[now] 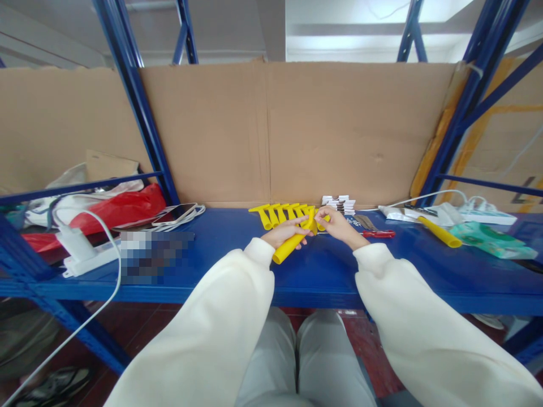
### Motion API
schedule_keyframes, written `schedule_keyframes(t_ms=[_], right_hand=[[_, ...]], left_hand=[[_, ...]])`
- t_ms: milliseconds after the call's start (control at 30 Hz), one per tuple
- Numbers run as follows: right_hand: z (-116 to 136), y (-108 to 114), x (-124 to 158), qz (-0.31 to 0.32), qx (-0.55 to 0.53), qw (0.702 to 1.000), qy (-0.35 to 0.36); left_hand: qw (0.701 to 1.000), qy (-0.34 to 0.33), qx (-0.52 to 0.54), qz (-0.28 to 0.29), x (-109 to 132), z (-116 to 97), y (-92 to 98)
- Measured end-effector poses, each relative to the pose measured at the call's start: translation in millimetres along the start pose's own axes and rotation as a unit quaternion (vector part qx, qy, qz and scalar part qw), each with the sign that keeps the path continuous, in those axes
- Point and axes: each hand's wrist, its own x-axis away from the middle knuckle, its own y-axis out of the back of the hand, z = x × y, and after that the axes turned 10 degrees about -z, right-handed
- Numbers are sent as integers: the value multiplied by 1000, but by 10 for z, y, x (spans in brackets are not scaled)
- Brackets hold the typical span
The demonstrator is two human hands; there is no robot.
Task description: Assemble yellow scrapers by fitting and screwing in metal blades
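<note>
Several yellow pieces (pixel 278 213) were laid side by side in a row at the back of the blue shelf (pixel 322 277), just beyond the hands, and they could be judged as work already dealt with. One yellow tube (pixel 285 249) was held over the shelf, slanting down towards the person. It was grasped around its middle by the left hand (pixel 288 230), while its upper end was pinched by the fingertips of the right hand (pixel 339 225). Whether anything small was held in that pinch could not be told. A cluster of small white parts (pixel 339 203) was stacked just behind the right hand, and a red-handled tool (pixel 377 233) was left lying beside it, untouched. Another yellow tube (pixel 439 232) was seen well off to the right, near a green packet (pixel 492 240); it was probably not yet handled. By that showing, a good share seemed finished, with one piece in hand and at least one left.
</note>
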Motion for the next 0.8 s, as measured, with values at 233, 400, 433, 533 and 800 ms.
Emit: schedule_keyframes(t_ms=[233, 400, 433, 533, 800], right_hand=[[11, -10, -1, 0, 3, 1000, -2], [21, -14, 3, -8, 13, 1000, 3], [24, -14, 5, -10, 17, 1000, 7], [28, -17, 8, -10, 25, 1000, 16], [26, -26, 8, -18, 14, 999, 23]], left_hand=[[1000, 2, 6, -3, 35, -16, -31], [1000, 2, 14, 12, -11, 9, 5], [1000, 4, 14, 15, -20, 13, 13], [1000, 11, 13, 22, -37, 17, 30], [998, 19, 31, 55, -61, 8, 60]])
